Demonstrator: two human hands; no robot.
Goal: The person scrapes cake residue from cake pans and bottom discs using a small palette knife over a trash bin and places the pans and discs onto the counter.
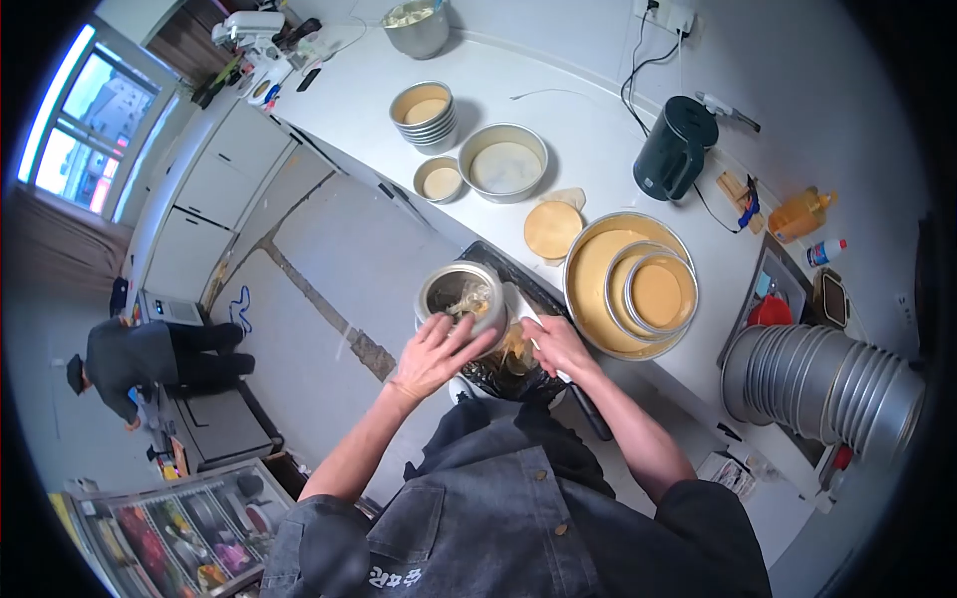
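My left hand [436, 351] is closed on the side of a round metal pan [431, 289], which is tilted over a black-lined bin [483, 254]. Inside the pan lies some crumpled clear wrap or scraps. In my right hand [560, 347] is a white scraper [520, 305], its blade close to the pan's right rim. Below the pan, light scraps [513, 354] lie in the bin's black bag. A dark handle [590, 411] sticks out below my right hand.
Nested pans of yellow cake [588, 284], a round cake layer [552, 230], metal pans [513, 167] and a kettle [666, 164] stand on the white counter [558, 110]. Stacked pans [807, 384] are at right. Another person [135, 357] bends at far left.
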